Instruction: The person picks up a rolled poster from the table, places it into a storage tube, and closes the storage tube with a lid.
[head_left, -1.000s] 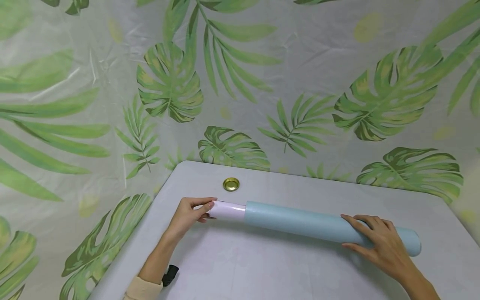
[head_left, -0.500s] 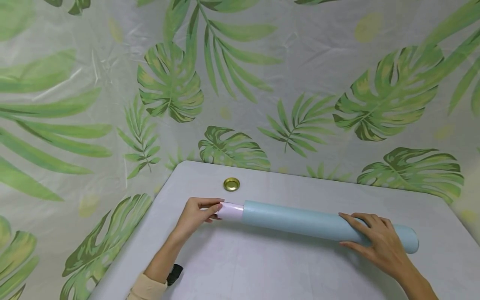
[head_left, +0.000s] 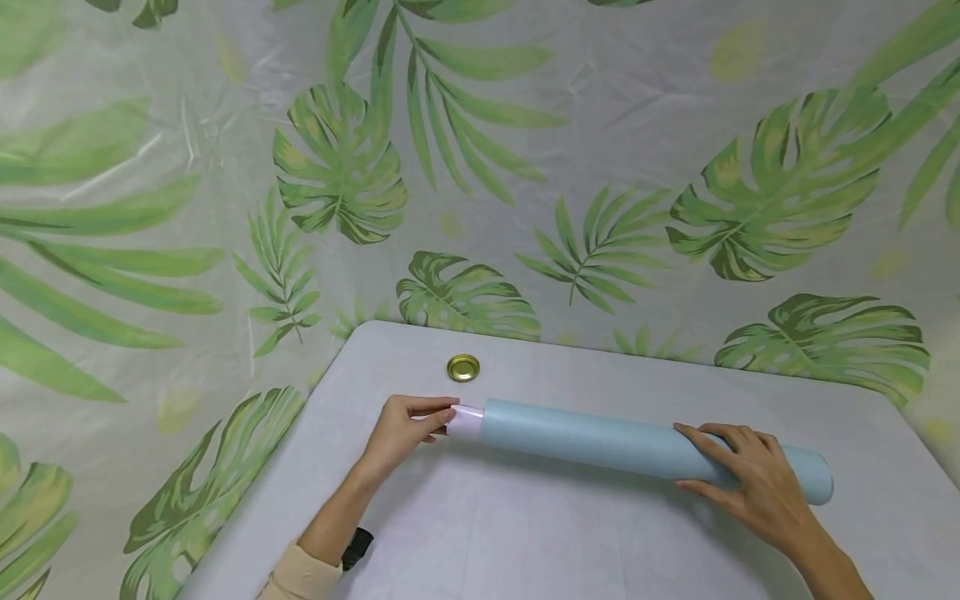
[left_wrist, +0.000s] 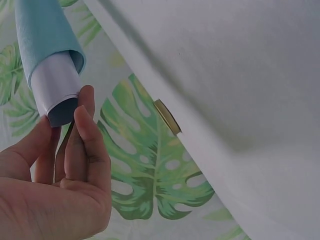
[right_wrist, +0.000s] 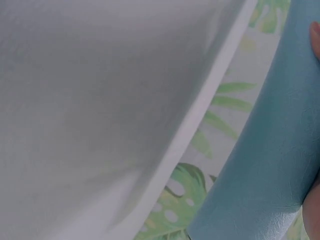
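Note:
A long light-blue tube [head_left: 577,437] is held slightly tilted above the white table, its right end lower in the head view. Out of its left mouth sticks a rolled white sheet [head_left: 467,422], hollow at its end in the left wrist view. My left hand [head_left: 401,429] pinches the rim of that roll [left_wrist: 57,85] between thumb and fingers. Toward the tube's right end, my right hand [head_left: 761,483] grips it from the near side, thumb below and fingers over the top. Most of the white roll is hidden inside the tube.
A round gold lid [head_left: 462,367] lies on the white table [head_left: 525,533], behind the roll, near the far edge. A leaf-patterned sheet [head_left: 600,167] covers the wall behind. A black object [head_left: 357,548] shows beside the left wrist.
My left hand has moved right, sliding the white roll farther into the tube, so less of it shows. The tube and right hand have shifted slightly left.

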